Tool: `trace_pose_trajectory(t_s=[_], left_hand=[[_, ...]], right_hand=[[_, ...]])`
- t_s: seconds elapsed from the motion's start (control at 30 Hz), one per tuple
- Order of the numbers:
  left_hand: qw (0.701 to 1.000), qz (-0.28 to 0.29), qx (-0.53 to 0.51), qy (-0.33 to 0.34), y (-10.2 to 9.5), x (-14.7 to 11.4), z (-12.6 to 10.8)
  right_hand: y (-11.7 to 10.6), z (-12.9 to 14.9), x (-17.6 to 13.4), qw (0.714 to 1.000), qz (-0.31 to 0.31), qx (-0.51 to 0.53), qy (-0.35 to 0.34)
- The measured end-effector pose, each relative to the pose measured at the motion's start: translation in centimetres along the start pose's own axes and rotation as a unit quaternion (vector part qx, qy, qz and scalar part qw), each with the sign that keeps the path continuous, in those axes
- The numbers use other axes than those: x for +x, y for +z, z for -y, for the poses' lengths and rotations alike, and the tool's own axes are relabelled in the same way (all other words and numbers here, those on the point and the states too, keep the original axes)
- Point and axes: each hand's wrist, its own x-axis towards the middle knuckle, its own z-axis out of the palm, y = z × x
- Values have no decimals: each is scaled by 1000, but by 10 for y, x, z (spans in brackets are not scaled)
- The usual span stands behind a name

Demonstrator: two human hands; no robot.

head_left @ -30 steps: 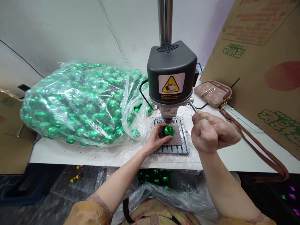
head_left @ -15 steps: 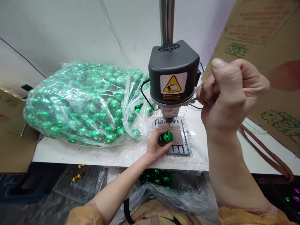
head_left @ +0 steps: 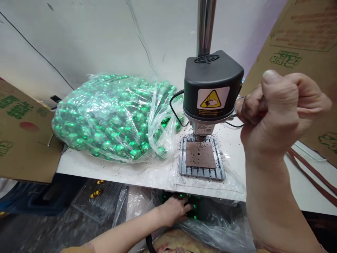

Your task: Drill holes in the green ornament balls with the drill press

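Note:
My left hand (head_left: 176,211) reaches below the table edge into an open clear plastic bag (head_left: 210,230), among shiny green balls (head_left: 194,208). Its fingers bend downward and the tips are lost among the balls, so whether they grip one is unclear. My right hand (head_left: 279,102), raised at the right of a small black drill press (head_left: 213,75), is closed around the press's feed handle, which is mostly covered by the fingers. Under the drill bit, a brown pad (head_left: 201,160) with a dark hole lies on the slotted metal base (head_left: 202,173).
A large clear bag (head_left: 113,119) full of shiny green balls lies left of the press. Cardboard boxes stand at left (head_left: 26,137) and right (head_left: 310,42). A brown strap (head_left: 313,172) lies at the right. Dark shavings dot the white table (head_left: 231,154).
My left hand has left the pad under the drill with the green ball and moved down into the bag below the table edge. My right hand keeps its grip; the view has shifted left.

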Motion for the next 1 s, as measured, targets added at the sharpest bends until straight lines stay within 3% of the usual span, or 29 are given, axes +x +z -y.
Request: trace_pose_trajectory(t_s=[0.07, 0.13, 0.2, 0.27, 0.33, 0.37, 0.4, 0.47, 0.53, 0.63, 0.8, 0.87, 0.93, 1.0], left_hand=[[990, -104, -48, 84, -24, 4, 5], [949, -278, -90, 114, -62, 14, 19], [893, -432, -111, 53, -108, 29, 46], [858, -500, -94, -73, -156, 50, 83], [840, -485, -71, -234, -194, 72, 125], [841, -440, -61, -308, -206, 82, 145], [844, -385, -56, -368, -215, 90, 163], [851, -301, -61, -425, -220, 102, 191], [861, -266, -73, -428, -215, 106, 208], [868, -264, -87, -412, -204, 103, 218], [876, -298, -108, -363, -202, 95, 215], [870, -342, -153, -320, -205, 94, 208], [829, -408, -275, -266, -207, 94, 197], [749, -451, -435, -215, -207, 95, 184]], right_hand=[[0, 0, 0, 1000, -2, 0, -2], [0, 0, 0, 1000, -7, -2, -2], [0, 0, 0, 1000, -9, -2, -5], [1, -1, 0, 1000, -7, 2, -8], [1, -2, 0, 1000, -6, 5, -10], [0, -2, 0, 1000, -8, 3, -10], [0, -2, 0, 1000, -10, 0, -9], [-1, -2, 0, 1000, -11, -8, -8], [-2, -2, -1, 1000, -9, -13, -8], [-2, -1, -2, 1000, -7, -15, -5], [-1, -1, -3, 1000, -13, -18, -11], [-1, -1, -4, 1000, -17, -13, -11], [-2, -2, -4, 1000, -20, -8, -9], [-2, -2, -4, 1000, -20, -8, -8]])
